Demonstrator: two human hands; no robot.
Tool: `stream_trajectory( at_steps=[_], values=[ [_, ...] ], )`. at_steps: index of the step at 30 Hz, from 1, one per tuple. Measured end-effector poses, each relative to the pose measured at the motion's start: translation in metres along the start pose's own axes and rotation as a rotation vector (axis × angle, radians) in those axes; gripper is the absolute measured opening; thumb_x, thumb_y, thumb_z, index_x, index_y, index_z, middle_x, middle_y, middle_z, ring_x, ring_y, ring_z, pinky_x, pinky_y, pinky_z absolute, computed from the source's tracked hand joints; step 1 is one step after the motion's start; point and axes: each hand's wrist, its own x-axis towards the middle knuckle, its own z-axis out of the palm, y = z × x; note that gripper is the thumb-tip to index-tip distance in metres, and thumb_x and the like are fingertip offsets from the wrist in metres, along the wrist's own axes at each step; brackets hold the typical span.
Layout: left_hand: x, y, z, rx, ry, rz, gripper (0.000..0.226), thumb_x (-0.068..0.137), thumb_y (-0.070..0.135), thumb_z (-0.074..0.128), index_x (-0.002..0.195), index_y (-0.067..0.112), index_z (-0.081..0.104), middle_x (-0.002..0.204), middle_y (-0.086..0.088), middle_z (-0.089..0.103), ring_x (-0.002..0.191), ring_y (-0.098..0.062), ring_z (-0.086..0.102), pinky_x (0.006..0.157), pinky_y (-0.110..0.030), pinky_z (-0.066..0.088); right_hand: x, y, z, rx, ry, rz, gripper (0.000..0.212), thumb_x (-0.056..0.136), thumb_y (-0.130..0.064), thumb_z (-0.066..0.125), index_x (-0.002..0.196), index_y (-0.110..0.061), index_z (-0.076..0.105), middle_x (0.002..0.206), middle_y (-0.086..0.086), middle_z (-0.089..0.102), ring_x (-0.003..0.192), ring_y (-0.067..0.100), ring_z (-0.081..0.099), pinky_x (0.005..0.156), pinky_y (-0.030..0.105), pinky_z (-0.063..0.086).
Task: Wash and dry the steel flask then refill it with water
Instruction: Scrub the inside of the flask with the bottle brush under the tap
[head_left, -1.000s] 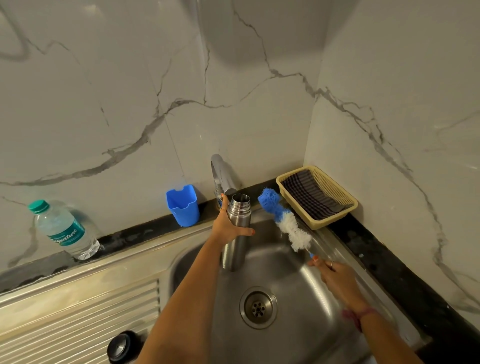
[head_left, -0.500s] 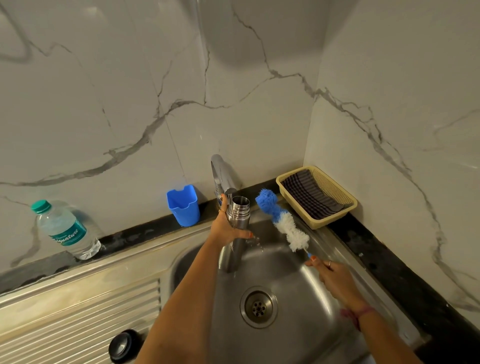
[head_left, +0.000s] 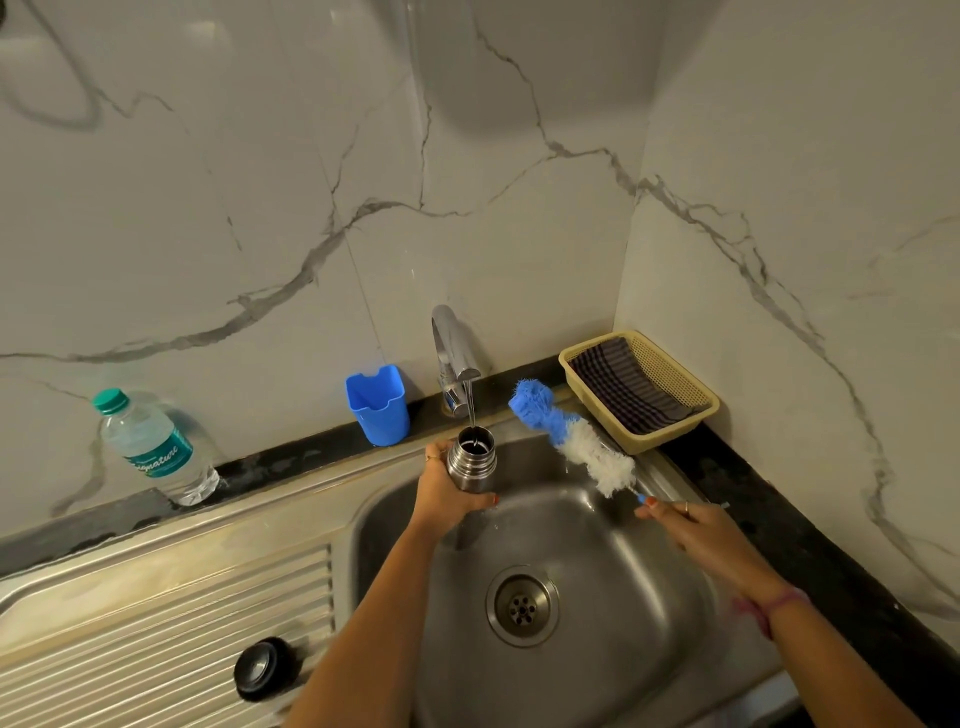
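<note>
Flask (head_left: 471, 457) now under tap (head_left: 453, 358), basket (head_left: 640, 389) beside

Left hand (head_left: 448, 500): forearm entered from 6 o'clock and reached toward 12; fingers wrapped around the ribbed cylindrical steel flask (head_left: 471, 458), held upright, mouth up. Right hand (head_left: 693, 531): forearm entered from 5 o'clock; fingers pinched the thin handle of a blue-and-white fluffy bottle brush (head_left: 571, 436), head angled toward 10 o'clock. Ring on one finger; band at the wrist.
</note>
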Motion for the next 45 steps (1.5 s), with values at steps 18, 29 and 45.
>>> stream_trajectory(
  at_steps=[18,29,45],
  values=[
    [-0.028,0.013,-0.011,0.107,0.084,0.035,0.077,0.059,0.005,0.091,0.121,0.020,0.048,0.112,0.005,0.058,0.100,-0.014,0.055,0.071,-0.011,0.037,-0.002,-0.078,-0.093,-0.314,-0.357,-0.188,0.020,0.097,-0.026,0.047,0.113,-0.025,0.059,0.049,-0.006,0.047,0.044,0.004,0.038,0.047,0.015,0.036],
    [-0.030,0.014,-0.010,0.132,0.063,0.055,0.084,0.062,0.004,0.090,0.134,0.015,0.048,0.116,0.004,0.057,0.101,-0.012,0.055,0.070,-0.007,0.038,0.031,-0.167,-0.112,-0.631,-0.483,-0.182,0.024,0.092,-0.036,0.055,0.107,-0.023,0.069,0.053,-0.012,0.049,0.042,-0.001,0.037,0.043,0.010,0.033],
    [-0.021,0.011,-0.016,0.204,0.059,0.027,0.088,0.060,0.006,0.089,0.138,0.015,0.050,0.122,-0.001,0.062,0.103,-0.014,0.057,0.077,-0.017,0.044,0.049,-0.264,-0.070,-1.653,-0.261,-0.791,0.034,0.100,-0.041,0.040,0.131,-0.042,0.053,0.106,-0.017,0.066,0.082,0.004,0.053,0.058,0.019,0.032]
  ],
)
